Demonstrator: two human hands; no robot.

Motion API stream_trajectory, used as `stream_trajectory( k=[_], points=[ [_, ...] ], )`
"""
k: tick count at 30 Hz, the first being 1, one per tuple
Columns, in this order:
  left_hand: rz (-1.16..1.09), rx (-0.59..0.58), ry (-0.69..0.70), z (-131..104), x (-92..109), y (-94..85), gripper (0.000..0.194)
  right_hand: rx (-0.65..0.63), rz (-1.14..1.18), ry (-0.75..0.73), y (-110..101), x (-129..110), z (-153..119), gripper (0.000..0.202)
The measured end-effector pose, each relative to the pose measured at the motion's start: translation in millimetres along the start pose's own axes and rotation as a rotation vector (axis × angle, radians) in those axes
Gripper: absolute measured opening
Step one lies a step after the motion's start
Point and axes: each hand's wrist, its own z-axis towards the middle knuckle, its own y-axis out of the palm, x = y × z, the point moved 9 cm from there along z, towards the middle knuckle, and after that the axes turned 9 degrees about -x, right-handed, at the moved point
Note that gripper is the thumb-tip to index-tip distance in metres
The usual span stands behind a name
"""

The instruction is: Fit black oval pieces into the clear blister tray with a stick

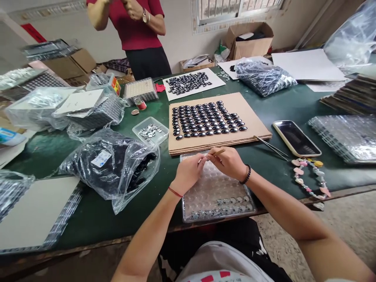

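My left hand [188, 172] and my right hand [228, 161] meet above a clear plastic tray [202, 192] with round compartments. The fingers of my left hand are pinched together; whatever lies between them is too small to make out. A thin brown stick [219, 152] is gripped in my right hand, its end close to the left fingertips. Small shiny metal pieces [217, 211] sit in the tray's near rows. Just beyond my hands, rows of glossy black oval pieces [202, 127] lie on stacked cardboard sheets [249, 113].
Left of the cardboard are a small clear box [161, 135] of metal bits and a plastic bag [96, 164] of black pieces. Tweezers [272, 146], a phone [296, 137] and a bead string [299, 180] lie right. Across the table stands a person [138, 27] in red.
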Motion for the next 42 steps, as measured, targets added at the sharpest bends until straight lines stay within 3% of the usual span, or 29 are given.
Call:
stream_trajectory(
  k=[4, 8, 11, 17, 23, 30, 36, 39, 42],
  points=[
    [-0.058, 0.036, -0.015, 0.0, -0.3, -0.3, 0.032, 0.074, -0.01, 0.042, -5.5, -0.3, -1.9, 0.028],
    [-0.272, 0.088, -0.053, 2.1, -10.9, -3.6, 0.028, 0.158, 0.037, 0.178, -11.9, 7.9, -4.8, 0.029],
    [-0.386, 0.098, -0.049, 4.0, -16.5, -6.3, 0.027, 0.155, 0.098, 0.237, -9.7, 12.6, -5.7, 0.029],
    [-0.36, 0.124, -0.047, 5.3, -20.9, -12.8, 0.028, 0.123, 0.126, 0.257, -4.8, 16.3, -5.5, 0.03],
    [-0.444, 0.292, -0.106, -1.1, -34.9, -34.4, 0.032, 0.211, 0.2, 0.283, -17.6, 23.6, -7.5, 0.03],
    [-0.736, 0.109, -0.032, 2.3, -17.2, -6.3, 0.043, 0.295, 0.537, 0.307, -16.6, 31.3, -10.7, 0.028],
    [-0.851, 0.137, -0.044, -2.1, -11.1, 1.0, 0.039, 0.326, 0.719, 0.278, -17.3, 27.7, -11.8, 0.026],
    [-0.911, 0.192, -0.05, -0.5, -22.9, -9.0, 0.035, 0.409, 0.803, 0.286, -24.2, 34.1, -14.6, 0.025],
    [-1.234, 0.399, -0.102, -0.5, -61.5, -26.4, 0.033, 0.473, 0.845, 0.291, -29.0, 39.0, -17.2, 0.023]
  ],
)
